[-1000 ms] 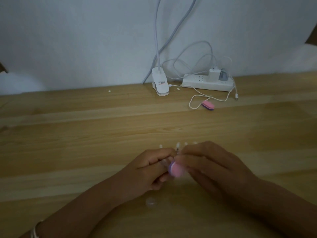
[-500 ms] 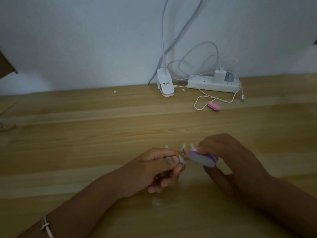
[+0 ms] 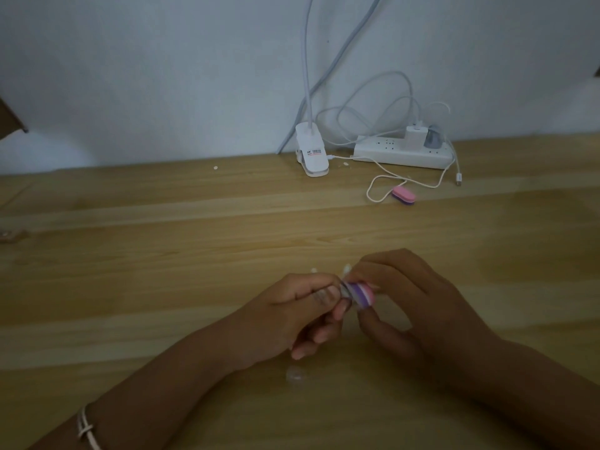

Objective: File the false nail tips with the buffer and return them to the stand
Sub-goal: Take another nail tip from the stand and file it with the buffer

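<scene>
Gripping a pink-and-purple layered foam buffer block (image 3: 362, 294) in the right hand (image 3: 409, 300), with fingers curled round it. Pinching a small pale false nail tip (image 3: 344, 289) between thumb and forefinger of the left hand (image 3: 289, 316), touching the buffer's left end; blurred there. Just behind the buffer, pale upright tips (image 3: 313, 271), bases hidden by the hands. Nearer than the buffer, a small clear round piece (image 3: 297, 374) on the light wooden table (image 3: 146, 254). Far behind the buffer, a second pink-and-purple block (image 3: 403, 194), a white power strip (image 3: 402, 154) and a white clip lamp (image 3: 311, 159).
</scene>
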`<control>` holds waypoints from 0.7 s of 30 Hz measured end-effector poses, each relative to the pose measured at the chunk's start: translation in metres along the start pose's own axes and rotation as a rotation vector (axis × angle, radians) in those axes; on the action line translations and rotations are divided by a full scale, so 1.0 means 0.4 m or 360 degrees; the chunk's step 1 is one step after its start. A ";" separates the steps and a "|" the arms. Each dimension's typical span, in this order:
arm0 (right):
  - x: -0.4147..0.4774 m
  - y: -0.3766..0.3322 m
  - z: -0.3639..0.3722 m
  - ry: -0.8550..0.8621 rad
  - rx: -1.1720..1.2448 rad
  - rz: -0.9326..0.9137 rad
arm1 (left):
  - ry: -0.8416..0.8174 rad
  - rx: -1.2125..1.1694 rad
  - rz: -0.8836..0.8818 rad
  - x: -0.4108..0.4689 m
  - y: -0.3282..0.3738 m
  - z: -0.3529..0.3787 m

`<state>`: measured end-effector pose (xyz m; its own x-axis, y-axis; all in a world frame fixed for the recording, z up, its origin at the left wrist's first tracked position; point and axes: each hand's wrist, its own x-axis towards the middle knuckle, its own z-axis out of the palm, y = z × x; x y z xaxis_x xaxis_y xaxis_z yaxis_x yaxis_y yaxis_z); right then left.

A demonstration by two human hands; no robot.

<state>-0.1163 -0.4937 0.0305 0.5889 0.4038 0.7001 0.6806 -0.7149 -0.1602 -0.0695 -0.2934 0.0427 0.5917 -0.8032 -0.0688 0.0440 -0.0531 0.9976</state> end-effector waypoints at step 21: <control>-0.012 0.061 -0.045 -0.0080 -0.0299 -0.0257 | -0.0118 -0.0063 -0.0036 -0.004 -0.002 -0.016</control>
<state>-0.1104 -0.5232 0.0357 0.5032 0.5459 0.6699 0.6774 -0.7305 0.0864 -0.0652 -0.2881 0.0418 0.5288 -0.8440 -0.0893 0.0894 -0.0492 0.9948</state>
